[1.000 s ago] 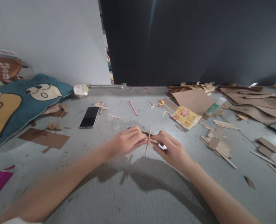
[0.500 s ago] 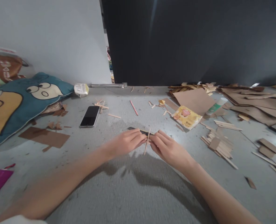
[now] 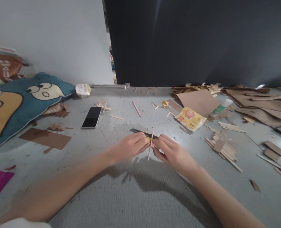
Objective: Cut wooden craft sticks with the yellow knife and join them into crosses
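Between my two hands is a small crossed piece of thin wooden sticks, one stick standing nearly upright and tilted. My left hand pinches it from the left, fingers curled. From the right, the bent fingers of my right hand close on the same piece. The fingertips hide much of the joint. Just beyond the fingers shows a black and yellow utility knife, partly covered by the hands; it looks to lie on the grey surface.
A phone, a loose stick and a pink striped pencil-like rod lie beyond. At right are a yellow packet, a glue stick, a stick pile and cardboard. A blue cushion sits left.
Both hands stay together around the crossed sticks, which have shifted slightly. A little more of the knife shows beyond the fingers.
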### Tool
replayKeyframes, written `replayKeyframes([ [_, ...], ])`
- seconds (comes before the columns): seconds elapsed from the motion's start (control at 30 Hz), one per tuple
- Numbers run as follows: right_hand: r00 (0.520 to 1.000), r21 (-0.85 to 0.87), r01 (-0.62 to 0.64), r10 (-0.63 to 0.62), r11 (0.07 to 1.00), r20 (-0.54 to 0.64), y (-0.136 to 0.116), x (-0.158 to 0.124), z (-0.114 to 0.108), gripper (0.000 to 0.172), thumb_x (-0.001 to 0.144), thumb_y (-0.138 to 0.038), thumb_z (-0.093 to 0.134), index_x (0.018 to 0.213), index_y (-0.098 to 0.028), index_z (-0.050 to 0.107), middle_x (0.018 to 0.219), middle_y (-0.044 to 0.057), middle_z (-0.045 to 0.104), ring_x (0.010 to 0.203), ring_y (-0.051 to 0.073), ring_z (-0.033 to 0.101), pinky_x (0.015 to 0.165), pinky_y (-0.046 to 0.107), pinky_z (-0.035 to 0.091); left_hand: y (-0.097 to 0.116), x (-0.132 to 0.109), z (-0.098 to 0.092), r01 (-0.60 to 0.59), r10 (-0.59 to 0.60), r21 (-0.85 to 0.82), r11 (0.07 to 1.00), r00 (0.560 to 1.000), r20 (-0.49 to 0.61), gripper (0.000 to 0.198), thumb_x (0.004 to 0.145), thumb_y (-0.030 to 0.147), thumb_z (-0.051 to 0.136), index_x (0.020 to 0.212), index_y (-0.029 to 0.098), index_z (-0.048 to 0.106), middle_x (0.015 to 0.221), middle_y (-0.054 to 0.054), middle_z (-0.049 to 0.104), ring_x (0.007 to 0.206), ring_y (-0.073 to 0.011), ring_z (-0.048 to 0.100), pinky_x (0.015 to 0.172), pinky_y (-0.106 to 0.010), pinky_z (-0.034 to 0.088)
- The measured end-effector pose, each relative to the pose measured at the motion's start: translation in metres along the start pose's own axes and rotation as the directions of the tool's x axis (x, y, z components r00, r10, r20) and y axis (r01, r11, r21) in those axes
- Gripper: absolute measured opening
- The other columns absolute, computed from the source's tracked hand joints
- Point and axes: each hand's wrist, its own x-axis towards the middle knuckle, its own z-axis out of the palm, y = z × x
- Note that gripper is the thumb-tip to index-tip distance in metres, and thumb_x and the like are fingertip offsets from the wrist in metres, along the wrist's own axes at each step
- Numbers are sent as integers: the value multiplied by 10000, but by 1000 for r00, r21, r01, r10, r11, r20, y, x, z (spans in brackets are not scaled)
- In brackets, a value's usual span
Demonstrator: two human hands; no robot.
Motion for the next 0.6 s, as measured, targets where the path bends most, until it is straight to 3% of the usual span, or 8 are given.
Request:
replayKeyframes([
  [0.13, 1000, 55, -5, 5, 998, 2, 0, -2, 4, 138, 1035, -96, 511, 1028, -215, 581, 792, 25, 641, 740, 182, 621, 628, 296, 496, -1, -2, 2, -2, 2, -14, 1000, 1000, 7, 282, 1101, 220, 373, 880, 195, 546, 809, -35, 578, 763, -177, 555, 699, -289, 441],
  [0.37, 987, 232, -156, 146, 960, 63, 1, -7, 11, 117, 1040, -119, 518, 999, -220, 560, 877, 40, 653, 868, 186, 641, 700, 295, 526, -1, -5, 4, 156, -143, -109, 982, 983, 111, 399, 1133, 334, 266, 850, 203, 516, 813, -26, 571, 766, -164, 555, 736, -292, 461],
  [0.6, 978, 297, -205, 182, 933, 103, 0, -9, 11, 131, 1045, -120, 513, 969, -225, 531, 904, 38, 639, 906, 186, 634, 743, 300, 526, 4, -4, 2, 263, -230, -266, 927, 962, 151, 423, 1130, 428, 245, 877, 209, 504, 850, -23, 551, 803, -163, 539, 781, -299, 471],
])
